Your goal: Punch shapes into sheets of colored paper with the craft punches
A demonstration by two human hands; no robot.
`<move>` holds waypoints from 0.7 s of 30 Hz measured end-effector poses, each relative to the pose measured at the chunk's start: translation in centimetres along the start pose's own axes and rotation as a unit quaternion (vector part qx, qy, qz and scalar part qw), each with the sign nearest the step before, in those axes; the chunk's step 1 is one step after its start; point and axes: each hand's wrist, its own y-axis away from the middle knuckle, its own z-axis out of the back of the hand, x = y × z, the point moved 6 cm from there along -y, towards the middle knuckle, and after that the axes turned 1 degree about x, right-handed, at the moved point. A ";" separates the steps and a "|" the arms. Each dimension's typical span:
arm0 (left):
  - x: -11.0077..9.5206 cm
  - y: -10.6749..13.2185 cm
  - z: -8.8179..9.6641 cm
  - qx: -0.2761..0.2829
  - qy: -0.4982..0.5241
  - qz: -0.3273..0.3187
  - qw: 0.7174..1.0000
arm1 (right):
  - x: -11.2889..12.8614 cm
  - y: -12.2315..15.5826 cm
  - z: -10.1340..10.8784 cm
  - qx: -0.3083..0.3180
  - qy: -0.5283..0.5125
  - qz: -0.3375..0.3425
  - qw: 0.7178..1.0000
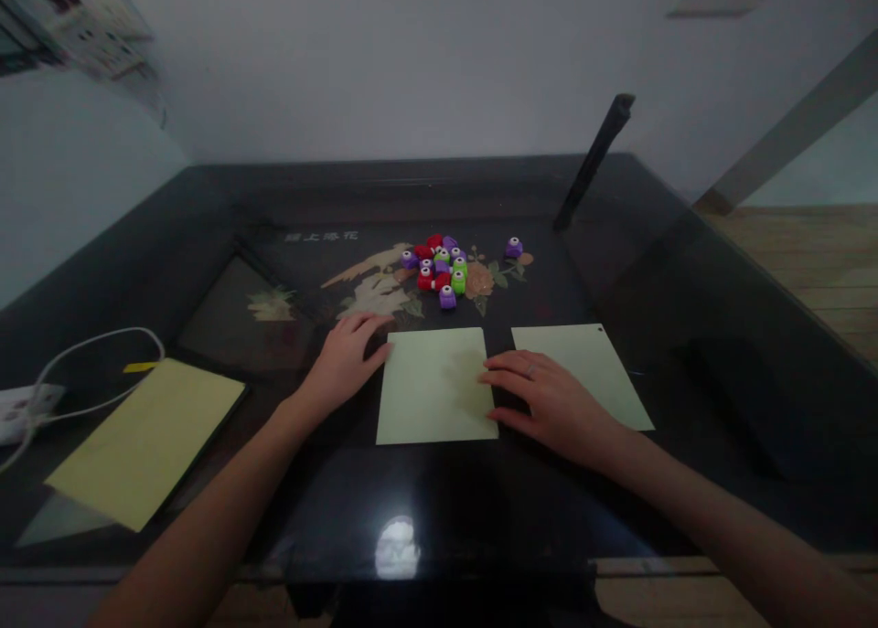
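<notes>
Sheet [432, 399], pale, flat on worktop [315, 509], between left hand [347, 354] and right hand [552, 404]; both spread, ungripping; right fingers overlap its right edge.

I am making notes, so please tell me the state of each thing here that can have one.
middle sheet, flat, unfolded
right sheet, flat, partly hidden
left hand, open, near middle sheet
right hand, open, near both sheets
small pieces, clustered
single purple piece, apart
yellow paper, flat
white cable, looped
power strip, unclear if on
</notes>
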 end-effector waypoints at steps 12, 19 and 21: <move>-1.0 0.4 -0.2 0.009 -0.023 0.003 1.000 | -0.2 0.8 -4.4 0.050 0.036 0.023 0.998; -0.9 0.2 0.0 0.002 -0.013 0.005 1.000 | 0.0 0.6 -4.3 0.005 0.027 0.025 0.999; -0.8 0.2 0.4 -0.007 -0.004 0.008 1.000 | 0.1 0.5 -4.0 -0.022 0.017 0.028 0.999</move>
